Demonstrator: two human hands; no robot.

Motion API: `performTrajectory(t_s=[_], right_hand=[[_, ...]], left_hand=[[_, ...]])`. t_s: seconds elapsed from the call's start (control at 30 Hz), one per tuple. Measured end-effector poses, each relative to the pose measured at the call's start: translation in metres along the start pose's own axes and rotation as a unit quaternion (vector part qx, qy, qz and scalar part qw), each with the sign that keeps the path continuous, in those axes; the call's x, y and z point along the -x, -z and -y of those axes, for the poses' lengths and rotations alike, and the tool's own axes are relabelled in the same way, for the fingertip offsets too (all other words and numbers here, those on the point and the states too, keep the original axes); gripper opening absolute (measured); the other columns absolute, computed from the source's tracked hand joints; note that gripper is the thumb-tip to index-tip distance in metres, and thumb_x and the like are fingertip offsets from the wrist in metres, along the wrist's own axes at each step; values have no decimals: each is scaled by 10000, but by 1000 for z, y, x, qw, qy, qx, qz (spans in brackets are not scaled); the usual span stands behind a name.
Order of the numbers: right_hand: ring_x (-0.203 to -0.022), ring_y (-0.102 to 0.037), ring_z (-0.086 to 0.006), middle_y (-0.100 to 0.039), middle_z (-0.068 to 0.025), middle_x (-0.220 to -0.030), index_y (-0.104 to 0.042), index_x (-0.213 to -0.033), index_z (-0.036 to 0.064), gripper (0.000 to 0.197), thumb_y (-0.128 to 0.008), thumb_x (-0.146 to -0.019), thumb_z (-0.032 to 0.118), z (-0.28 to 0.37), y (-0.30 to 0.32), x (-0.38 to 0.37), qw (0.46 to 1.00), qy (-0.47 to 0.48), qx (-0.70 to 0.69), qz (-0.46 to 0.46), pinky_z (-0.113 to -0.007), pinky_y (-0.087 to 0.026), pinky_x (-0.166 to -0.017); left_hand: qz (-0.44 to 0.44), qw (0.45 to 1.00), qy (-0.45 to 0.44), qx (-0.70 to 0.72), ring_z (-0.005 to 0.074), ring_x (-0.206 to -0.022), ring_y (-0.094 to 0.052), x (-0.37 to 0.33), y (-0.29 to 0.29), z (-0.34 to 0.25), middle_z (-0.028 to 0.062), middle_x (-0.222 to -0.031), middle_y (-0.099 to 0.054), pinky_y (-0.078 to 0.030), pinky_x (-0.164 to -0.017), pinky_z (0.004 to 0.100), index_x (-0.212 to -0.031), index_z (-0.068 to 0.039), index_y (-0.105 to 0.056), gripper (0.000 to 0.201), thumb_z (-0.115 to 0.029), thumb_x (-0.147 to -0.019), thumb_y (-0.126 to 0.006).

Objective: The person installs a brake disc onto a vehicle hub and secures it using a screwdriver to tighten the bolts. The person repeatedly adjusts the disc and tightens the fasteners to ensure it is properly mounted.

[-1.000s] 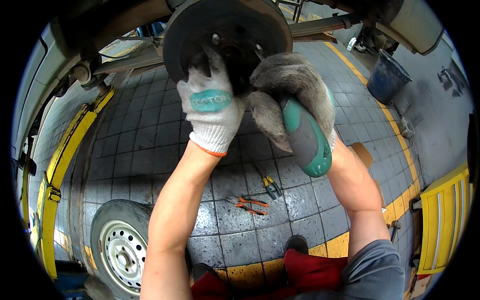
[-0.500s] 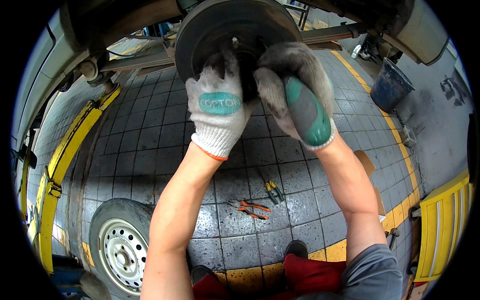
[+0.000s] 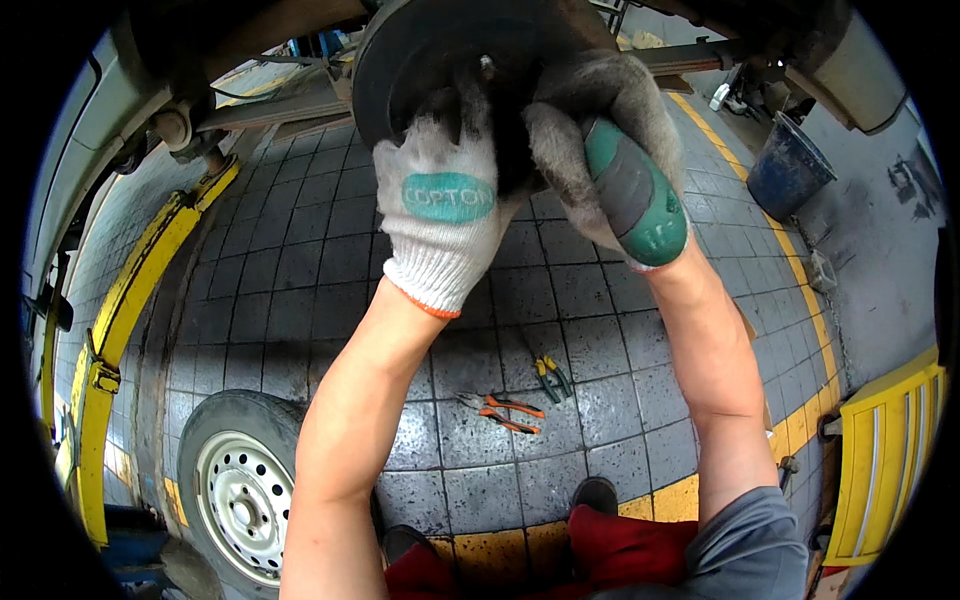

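Overhead at the top centre is a dark round brake drum (image 3: 425,55) with a shiny wheel stud (image 3: 487,66). My left hand (image 3: 440,175), in a white knitted glove with grimy fingers, reaches up to the drum's middle. One finger stretches toward the stud while the others bend; the thumb and whatever they grip are lost in shadow. Beside it, my gloved right hand (image 3: 610,130) is closed round a thick green-and-grey screwdriver handle (image 3: 638,190). The handle's butt points back toward my wrist, and its shaft is hidden.
Orange-handled pliers (image 3: 513,410) and yellow-and-green cutters (image 3: 552,378) lie on the tiled floor below my arms. A removed wheel (image 3: 240,490) lies at lower left, near a yellow lift arm (image 3: 140,290). To the right stand a dark bucket (image 3: 790,165) and a yellow cabinet (image 3: 885,450).
My right hand and the screwdriver handle have shifted right and slightly up. The left hand keeps nearly the same place at the drum, and the whole view has moved a little.
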State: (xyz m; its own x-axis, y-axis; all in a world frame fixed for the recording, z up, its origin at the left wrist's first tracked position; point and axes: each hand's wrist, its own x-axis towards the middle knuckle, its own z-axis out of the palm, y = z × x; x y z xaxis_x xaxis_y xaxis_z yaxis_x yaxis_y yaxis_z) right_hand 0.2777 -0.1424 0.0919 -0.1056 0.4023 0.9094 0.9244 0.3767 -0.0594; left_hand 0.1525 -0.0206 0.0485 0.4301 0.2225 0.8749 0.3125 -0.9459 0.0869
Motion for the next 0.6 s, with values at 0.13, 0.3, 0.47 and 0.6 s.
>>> performTrajectory(t_s=[0.13,0.3,0.47,0.6], right_hand=[[-964,-700,-174,-705,-94,-1116,-633,-1222,28,308,-732,-931,53,-2,7,-7,1000,11,10,18,-303,-572,-828],[-976,-697,-191,-703,-105,-1136,-655,-1226,6,350,-767,-900,66,-2,18,-21,981,72,175,48,-322,-573,-827],[-974,-687,-229,-690,-144,-1129,-649,-1206,-9,277,-682,-937,45,16,29,-1,994,-8,-73,-77,-346,-577,-847],[-1056,-663,-256,-679,-150,-1179,-609,-1248,-5,310,-671,-958,84,5,19,-24,973,-1,-72,-218,-363,-555,-919]], left_hand=[[-4,1000,-14,3,321,-1070,-636,0,0,2,177,-1238,-640,-471,-806,475,-1536,18,-409,1058,-435,-705,-881],[-34,999,-30,10,393,-1023,-640,-4,-6,5,237,-1285,-619,-500,-835,489,-1531,-17,-439,1061,-442,-677,-903],[-13,1000,-1,12,445,-1099,-623,11,-10,8,274,-1335,-585,-505,-895,490,-1556,-13,-403,1071,-457,-718,-901],[-178,979,-13,99,469,-1325,-471,20,-13,25,301,-1519,-422,-408,-1093,528,-1588,-69,-362,922,-439,-872,-810]])
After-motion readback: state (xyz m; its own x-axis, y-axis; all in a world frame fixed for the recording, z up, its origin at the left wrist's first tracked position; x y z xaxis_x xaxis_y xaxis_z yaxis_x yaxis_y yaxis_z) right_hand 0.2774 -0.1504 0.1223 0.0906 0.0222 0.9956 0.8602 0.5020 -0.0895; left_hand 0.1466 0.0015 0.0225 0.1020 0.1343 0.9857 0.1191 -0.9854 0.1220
